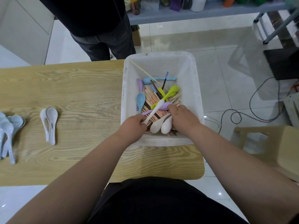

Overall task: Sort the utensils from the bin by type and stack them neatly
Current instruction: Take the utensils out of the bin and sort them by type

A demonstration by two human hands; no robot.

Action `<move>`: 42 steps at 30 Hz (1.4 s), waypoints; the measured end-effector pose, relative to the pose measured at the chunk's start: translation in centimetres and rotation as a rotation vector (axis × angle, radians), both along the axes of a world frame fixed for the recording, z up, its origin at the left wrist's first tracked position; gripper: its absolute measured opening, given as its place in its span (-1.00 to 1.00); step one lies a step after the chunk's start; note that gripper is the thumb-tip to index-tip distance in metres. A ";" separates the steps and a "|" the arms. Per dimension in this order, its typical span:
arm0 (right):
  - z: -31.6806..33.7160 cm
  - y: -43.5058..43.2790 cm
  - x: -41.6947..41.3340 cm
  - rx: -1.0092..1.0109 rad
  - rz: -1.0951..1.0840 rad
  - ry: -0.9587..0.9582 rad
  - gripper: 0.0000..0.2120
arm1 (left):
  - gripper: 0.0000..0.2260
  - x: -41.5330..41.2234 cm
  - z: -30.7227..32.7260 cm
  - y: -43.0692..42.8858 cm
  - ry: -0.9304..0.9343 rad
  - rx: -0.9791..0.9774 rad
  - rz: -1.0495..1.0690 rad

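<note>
A white plastic bin [161, 62] stands at the right end of the wooden table [72, 88]. It holds wooden chopsticks [151, 98] and plastic spoons in blue [140, 99], green [171, 92], purple and white. My left hand [133, 125] grips a white spoon [153, 113] by one end inside the bin. My right hand [182, 118] reaches into the bin and holds two white spoons [160, 126] whose bowls point toward me. On the table lie stacked white spoons [50, 123] and, at the far left, stacked pale blue spoons [8, 131].
A person in dark clothes [98, 26] stands across the table. A wooden stool [267, 143] sits to the right on the tiled floor, with black cables [252, 101] beyond it. A shelf with bottles [194, 7] runs along the back.
</note>
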State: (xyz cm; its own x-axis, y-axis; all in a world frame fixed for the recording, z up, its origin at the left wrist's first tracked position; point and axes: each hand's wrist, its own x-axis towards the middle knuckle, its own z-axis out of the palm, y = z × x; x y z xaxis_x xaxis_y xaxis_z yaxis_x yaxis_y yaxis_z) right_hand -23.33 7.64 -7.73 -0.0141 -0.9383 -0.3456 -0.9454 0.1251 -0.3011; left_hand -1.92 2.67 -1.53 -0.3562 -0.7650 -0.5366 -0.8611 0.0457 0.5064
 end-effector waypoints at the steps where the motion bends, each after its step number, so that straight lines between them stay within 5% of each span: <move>1: -0.1 0.0 0.0 0.010 0.041 0.042 -0.58 | -0.85 0.4 0.2 0.2 0.035 0.003 0.044; 7: 1.1 -0.3 -0.3 -0.018 0.095 0.101 -0.71 | -0.88 2.2 1.2 0.4 0.230 -0.166 0.186; 12: 2.3 0.4 -0.2 -0.201 -0.041 0.013 -0.71 | -0.87 2.4 2.4 0.7 0.335 0.019 0.257; 14: 3.2 0.7 0.2 -0.259 -0.109 -0.114 -0.63 | -0.82 2.3 2.6 1.0 0.399 0.097 0.335; 18: 5.7 1.4 1.5 -0.245 -0.415 -0.469 -0.79 | -0.84 2.2 3.0 1.6 0.593 0.262 0.540; 22: 7.7 2.1 3.5 -0.162 -0.747 -0.952 -0.83 | -0.85 2.1 2.9 2.1 0.585 0.235 0.532; 24: 8.4 2.4 5.1 -0.045 -0.806 -1.249 -0.82 | -0.79 2.1 2.6 2.4 0.602 0.223 0.555; 26: 8.6 2.8 7.0 0.048 -0.787 -1.346 -0.76 | -0.78 2.3 2.5 2.9 0.614 0.198 0.584; 33: 7.1 3.5 12.8 0.089 -0.583 -0.907 -0.85 | -0.80 4.2 2.1 4.0 0.521 0.138 0.638; 42: 7.5 0.5 20.7 0.197 -0.476 -0.900 -0.82 | -0.73 12.4 1.7 2.7 0.501 0.076 0.773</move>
State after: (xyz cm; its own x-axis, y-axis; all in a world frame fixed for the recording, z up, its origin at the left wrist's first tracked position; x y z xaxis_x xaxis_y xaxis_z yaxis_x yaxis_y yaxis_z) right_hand -2.66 8.14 -0.27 -0.0298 -0.8290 -0.5585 -0.2208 0.5504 -0.8052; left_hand 10.47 5.36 0.16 0.0345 -0.8559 -0.5159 -0.3182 -0.4988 0.8062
